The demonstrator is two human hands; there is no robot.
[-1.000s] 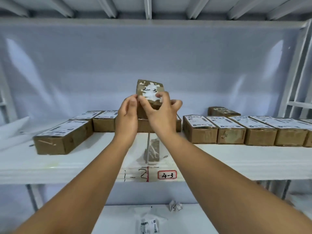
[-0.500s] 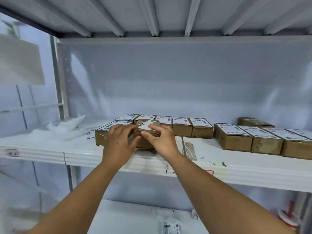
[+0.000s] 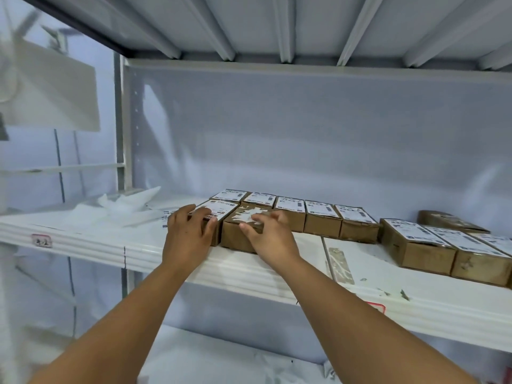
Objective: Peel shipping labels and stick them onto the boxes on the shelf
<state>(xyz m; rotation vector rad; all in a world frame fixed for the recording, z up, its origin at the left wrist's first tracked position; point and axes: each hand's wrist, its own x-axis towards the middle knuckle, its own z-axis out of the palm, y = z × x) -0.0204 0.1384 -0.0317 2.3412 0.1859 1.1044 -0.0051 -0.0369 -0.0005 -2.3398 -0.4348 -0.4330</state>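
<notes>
From the head view, everything turns on the bare-topped box (image 3: 240,236) at the front of the shelf (image 3: 249,273). It carries only torn white scraps of an old label, and it lies directly under the right hand (image 3: 270,236). The fingers of that hand are loosely spread, their tips resting on the ragged top, and they pinch nothing I can make out, though they are a little blurred. The box's long axis runs away from the person towards the back wall, with its short end facing the shelf edge.

Touching it on the left is a labelled box (image 3: 221,210). The left hand (image 3: 188,235) rests on that box with its fingers laid flat over the near corner and nothing held. So the right hand is the nearer one to the box that needs a label, and I see no fresh label in either hand. My guess is that one must be fetched and peeled first.

Behind these two stands a back row of labelled boxes (image 3: 318,214), set side by side. A second group (image 3: 421,242) sits apart to the right. Crumpled white backing paper (image 3: 124,207) is heaped at the left end of the shelf, and a strip of old tape (image 3: 340,263) is stuck near the shelf's seam. The surface is white painted metal, enclosed by a pale back wall with a ribbed shelf overhead.
</notes>
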